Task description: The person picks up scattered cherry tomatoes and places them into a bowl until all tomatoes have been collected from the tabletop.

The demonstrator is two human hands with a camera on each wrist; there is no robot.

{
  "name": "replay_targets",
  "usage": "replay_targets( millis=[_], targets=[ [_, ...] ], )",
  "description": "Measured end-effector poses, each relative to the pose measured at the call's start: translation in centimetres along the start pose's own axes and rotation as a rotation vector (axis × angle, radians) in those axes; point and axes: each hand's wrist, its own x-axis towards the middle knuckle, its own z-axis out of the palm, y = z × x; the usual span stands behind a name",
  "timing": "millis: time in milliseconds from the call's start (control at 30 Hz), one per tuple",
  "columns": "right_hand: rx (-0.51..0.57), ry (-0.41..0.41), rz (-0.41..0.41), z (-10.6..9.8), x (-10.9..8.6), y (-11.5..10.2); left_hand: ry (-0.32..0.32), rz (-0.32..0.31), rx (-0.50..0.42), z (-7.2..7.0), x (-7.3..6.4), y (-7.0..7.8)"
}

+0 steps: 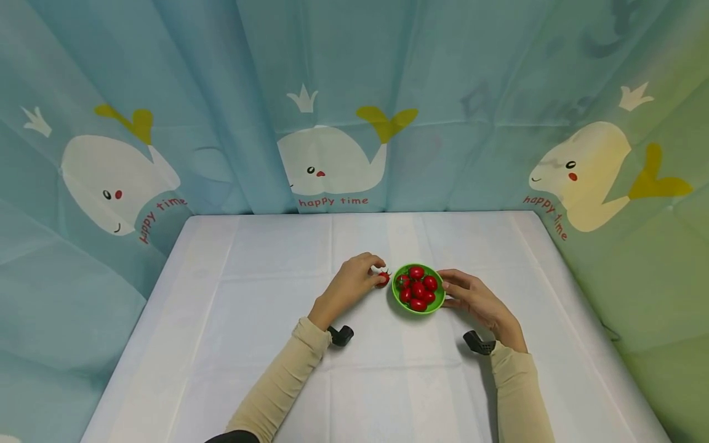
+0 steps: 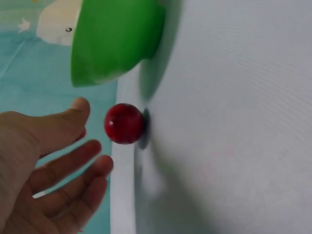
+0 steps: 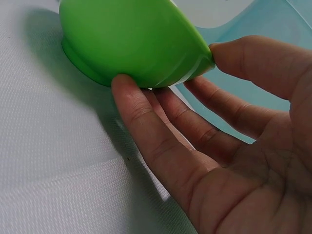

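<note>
Several red cherry tomatoes (image 1: 418, 289) fill a small green bowl (image 1: 394, 298) on the white-covered table. One more cherry tomato (image 2: 124, 123) sits on the cloth just left of the bowl. My left hand (image 1: 349, 283) reaches around this tomato from the left; in the left wrist view its thumb and fingers are parted, with a gap to the tomato. My right hand (image 1: 476, 298) holds the bowl's right side. In the right wrist view the thumb is at the rim and the fingertips (image 3: 127, 90) touch the lower wall of the green bowl (image 3: 122, 39).
The white cloth (image 1: 266, 289) covers the table out to its back edge. A blue-green curtain (image 1: 221, 74) with whale prints hangs behind and along both sides. Black wrist-camera mounts (image 1: 341, 336) stick out from both wrists, low over the cloth.
</note>
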Motion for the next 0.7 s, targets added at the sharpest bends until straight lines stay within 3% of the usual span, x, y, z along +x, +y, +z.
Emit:
replay_targets(
  millis=[167, 467, 700],
  targets=[
    [-0.002, -0.002, 0.004, 0.0, 0.0, -0.1, -0.032, -0.033, 0.059, 0.5, 0.0, -0.1],
    [0.023, -0.009, -0.006, -0.1, 0.0, -0.1, -0.035, -0.033, 0.147, 1.7, 0.1, 0.0],
    [0.019, -0.003, 0.007, -0.1, 0.0, 0.0, -0.031, -0.036, 0.144, 1.7, -0.1, 0.2]
  ],
)
